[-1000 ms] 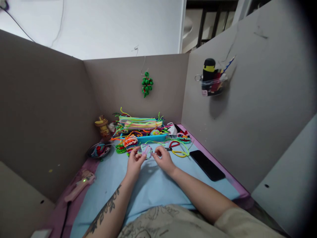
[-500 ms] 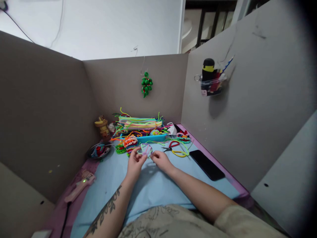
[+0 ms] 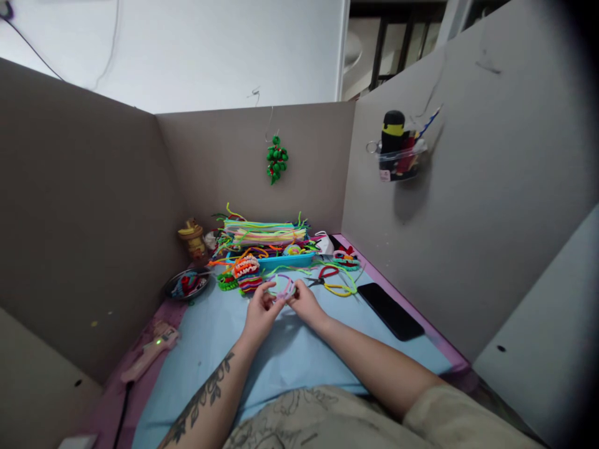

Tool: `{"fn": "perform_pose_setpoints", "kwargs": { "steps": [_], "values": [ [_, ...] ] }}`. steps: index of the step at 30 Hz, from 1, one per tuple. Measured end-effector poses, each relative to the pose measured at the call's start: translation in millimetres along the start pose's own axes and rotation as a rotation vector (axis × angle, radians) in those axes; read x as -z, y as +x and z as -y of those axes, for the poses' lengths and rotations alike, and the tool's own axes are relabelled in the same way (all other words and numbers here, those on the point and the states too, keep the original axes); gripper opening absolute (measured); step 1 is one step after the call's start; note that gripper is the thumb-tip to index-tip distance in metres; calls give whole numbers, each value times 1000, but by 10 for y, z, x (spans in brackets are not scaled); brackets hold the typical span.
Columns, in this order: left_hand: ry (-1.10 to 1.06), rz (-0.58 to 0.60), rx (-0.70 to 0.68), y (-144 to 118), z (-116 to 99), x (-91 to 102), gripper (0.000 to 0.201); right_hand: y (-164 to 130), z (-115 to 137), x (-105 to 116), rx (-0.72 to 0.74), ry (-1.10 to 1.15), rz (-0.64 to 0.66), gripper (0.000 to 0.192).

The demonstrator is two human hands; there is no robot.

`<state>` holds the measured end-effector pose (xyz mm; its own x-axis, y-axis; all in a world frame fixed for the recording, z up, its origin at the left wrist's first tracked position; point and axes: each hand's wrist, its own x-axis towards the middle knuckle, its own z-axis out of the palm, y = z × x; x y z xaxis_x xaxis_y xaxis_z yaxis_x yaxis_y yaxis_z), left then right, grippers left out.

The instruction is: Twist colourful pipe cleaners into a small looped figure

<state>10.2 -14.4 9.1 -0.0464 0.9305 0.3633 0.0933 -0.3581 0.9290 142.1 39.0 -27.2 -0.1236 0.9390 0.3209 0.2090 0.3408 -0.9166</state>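
My left hand (image 3: pixel 260 315) and my right hand (image 3: pixel 306 305) meet over the light blue mat (image 3: pixel 285 355), both pinching a small ring of twisted pipe cleaners (image 3: pixel 282 287), pink, purple and pale green. The ring sits just above the mat between my fingertips. Right behind it lie a striped coiled piece (image 3: pixel 250 284) and an orange and white woven piece (image 3: pixel 246 266).
A blue tray (image 3: pixel 286 260) and a heap of coloured pipe cleaners (image 3: pixel 264 234) fill the back. Red-handled scissors (image 3: pixel 322 275), a black phone (image 3: pixel 390 311), a metal dish (image 3: pixel 186 284), a pink glue gun (image 3: pixel 150 353) and cardboard walls (image 3: pixel 84 212) surround the mat.
My hands have drawn together and shifted slightly right. The ring has turned from upright to flatter, and my right hand now grips it too.
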Motion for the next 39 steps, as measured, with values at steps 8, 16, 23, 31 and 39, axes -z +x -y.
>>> {"fn": "perform_pose_setpoints", "kwargs": {
  "steps": [8, 16, 23, 31, 39],
  "values": [
    [87, -37, -78, -15, -34, 5, 43, -15, 39, 13, -23, 15, 125, 18],
    [31, -97, -33, 27, -7, 31, 42, -47, 108, 34, -78, -221, 189, 32],
    [-28, -142, -28, 62, 21, 56, 43, -183, 221, 61, 269, -326, 545, 28],
    [-57, -151, 16, 71, 15, 48, 45, -133, 312, 177, 265, -214, 287, 35],
    [-65, -64, 84, 51, 8, 17, 46, -95, 374, 206, 409, -175, -57, 4]
  ]
}}
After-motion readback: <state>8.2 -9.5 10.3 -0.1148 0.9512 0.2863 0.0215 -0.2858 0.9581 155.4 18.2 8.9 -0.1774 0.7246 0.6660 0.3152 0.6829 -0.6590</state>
